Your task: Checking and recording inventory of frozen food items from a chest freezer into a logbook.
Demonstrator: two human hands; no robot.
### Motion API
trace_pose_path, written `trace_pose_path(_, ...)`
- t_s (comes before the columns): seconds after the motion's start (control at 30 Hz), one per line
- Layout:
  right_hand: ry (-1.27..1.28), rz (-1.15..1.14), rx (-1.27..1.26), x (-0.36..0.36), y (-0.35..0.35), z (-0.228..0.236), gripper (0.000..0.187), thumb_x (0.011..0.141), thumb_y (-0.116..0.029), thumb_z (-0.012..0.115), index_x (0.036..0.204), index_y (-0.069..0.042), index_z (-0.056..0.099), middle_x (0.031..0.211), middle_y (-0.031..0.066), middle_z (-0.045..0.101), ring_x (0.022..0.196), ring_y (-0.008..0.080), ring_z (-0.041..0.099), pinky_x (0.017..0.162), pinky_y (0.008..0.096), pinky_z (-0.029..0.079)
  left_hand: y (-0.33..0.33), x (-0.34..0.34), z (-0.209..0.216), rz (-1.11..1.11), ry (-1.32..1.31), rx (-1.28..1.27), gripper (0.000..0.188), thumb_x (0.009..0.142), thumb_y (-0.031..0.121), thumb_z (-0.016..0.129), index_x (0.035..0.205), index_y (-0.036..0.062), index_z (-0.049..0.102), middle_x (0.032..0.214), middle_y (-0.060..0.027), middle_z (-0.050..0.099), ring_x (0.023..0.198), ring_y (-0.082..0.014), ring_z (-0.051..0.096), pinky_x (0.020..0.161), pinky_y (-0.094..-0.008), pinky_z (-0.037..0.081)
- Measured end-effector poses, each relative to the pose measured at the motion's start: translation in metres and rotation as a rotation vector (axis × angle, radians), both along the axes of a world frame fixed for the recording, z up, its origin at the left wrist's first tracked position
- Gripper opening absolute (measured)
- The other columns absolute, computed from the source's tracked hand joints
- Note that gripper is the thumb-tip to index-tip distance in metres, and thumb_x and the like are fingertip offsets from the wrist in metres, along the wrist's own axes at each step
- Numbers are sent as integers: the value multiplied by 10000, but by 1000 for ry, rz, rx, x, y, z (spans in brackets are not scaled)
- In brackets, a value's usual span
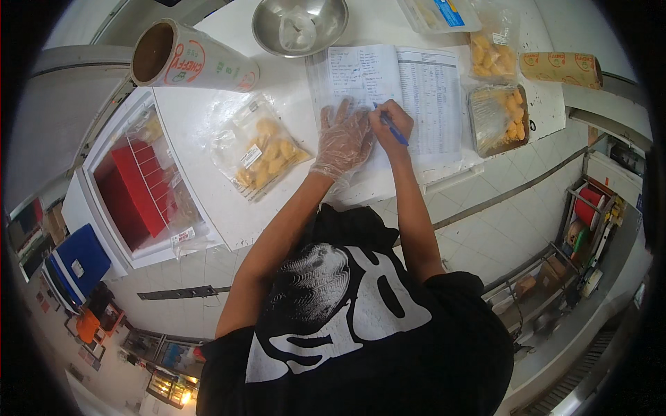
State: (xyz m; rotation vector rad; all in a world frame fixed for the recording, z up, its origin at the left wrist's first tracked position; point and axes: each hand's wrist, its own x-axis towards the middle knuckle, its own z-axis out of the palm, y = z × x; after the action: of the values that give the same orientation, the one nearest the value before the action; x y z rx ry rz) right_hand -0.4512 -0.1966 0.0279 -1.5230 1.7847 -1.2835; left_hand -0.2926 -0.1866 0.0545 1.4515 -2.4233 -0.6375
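Note:
An open notebook [364, 62] lies on the white tabletop, handwriting on its left page and a printed table on the sheet [433, 104] to the right. My left hand [343, 139], in a clear plastic glove, rests flat with fingers spread on the lower left page. In my bare right hand [393, 123] is a blue pen [397, 133], its tip against the page just right of the gloved fingers. Left of the gloved hand lies a clear bag of yellow-orange breaded pieces [267, 156] with a white label.
A steel bowl [267, 31] holding a plastic bag stands at the back, beside a large paper roll [229, 69]. At right are a tray of breaded pieces [513, 125], another bag of them [492, 52], and a brown roll [558, 68]. An open freezer [125, 201] is at left.

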Motion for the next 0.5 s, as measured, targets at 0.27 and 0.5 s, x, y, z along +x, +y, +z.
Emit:
trace_pose_path(0.27,54,8,-13,-1,1,-1,108,819,-19,712,773,-31,615,611,48,605,566,67,562,536,257,452,0,-1,2,0,5,17,521,899,351,662,1390,182,617,1481,-49,559,1489,-368,361,1160,-694,194)
trace_pose_path(0.5,89,9,-102,-1,-3,1,125,823,-2,712,761,-25,607,600,45,613,547,62,566,523,250,445,0,0,0,-1,3,0,521,895,353,668,1382,174,623,1482,-50,558,1486,-365,364,1159,-693,200)
